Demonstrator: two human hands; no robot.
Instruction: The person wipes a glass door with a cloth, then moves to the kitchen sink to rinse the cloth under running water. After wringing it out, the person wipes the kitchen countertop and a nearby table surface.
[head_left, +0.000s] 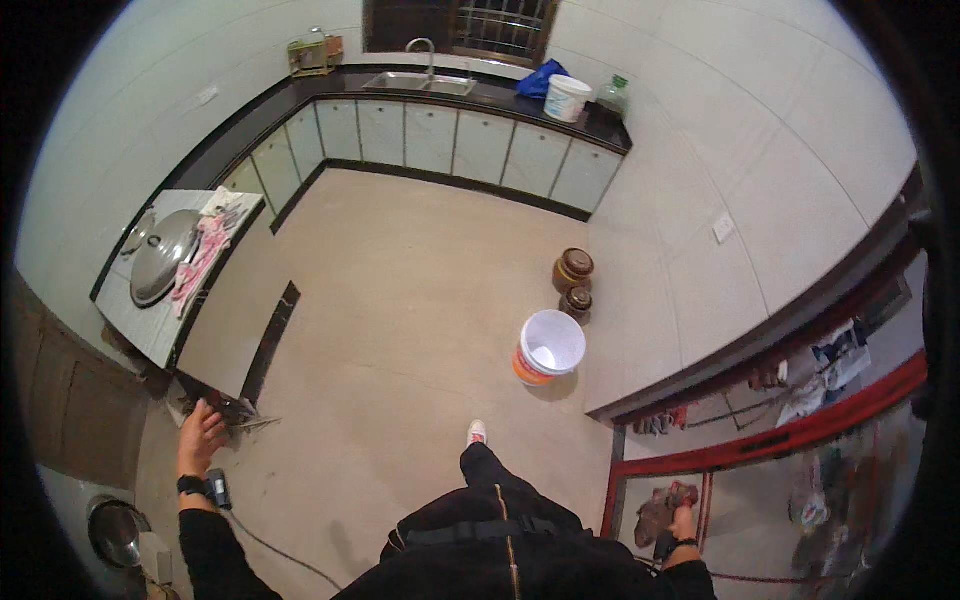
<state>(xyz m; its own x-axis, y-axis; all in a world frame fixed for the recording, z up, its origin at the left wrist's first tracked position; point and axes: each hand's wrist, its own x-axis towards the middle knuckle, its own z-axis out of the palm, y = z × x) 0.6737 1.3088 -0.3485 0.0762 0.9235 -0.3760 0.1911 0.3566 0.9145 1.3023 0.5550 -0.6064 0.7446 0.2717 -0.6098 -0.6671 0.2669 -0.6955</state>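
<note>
My left hand (201, 439) is raised at the lower left with its fingers apart and nothing in it. It wears a dark wristband, and a small grey device (217, 489) with a cable sits at that wrist. At the lower right, my right hand (684, 521) is closed on a crumpled brown cloth-like bundle (656, 514), beside a red-framed door (611, 499). Ahead on the floor stands an open white plastic bucket (553, 343) with an orange label. Just beyond it are two brown lidded jars (576, 270) near the wall.
On the left, a stove counter (131, 315) bears a large metal lid (165, 259) and a pink-and-white cloth (202, 259). The far black countertop (495, 94) holds a sink (420, 82), a white bucket (567, 99) and a blue bag (541, 79). A metal basin (116, 532) is at lower left.
</note>
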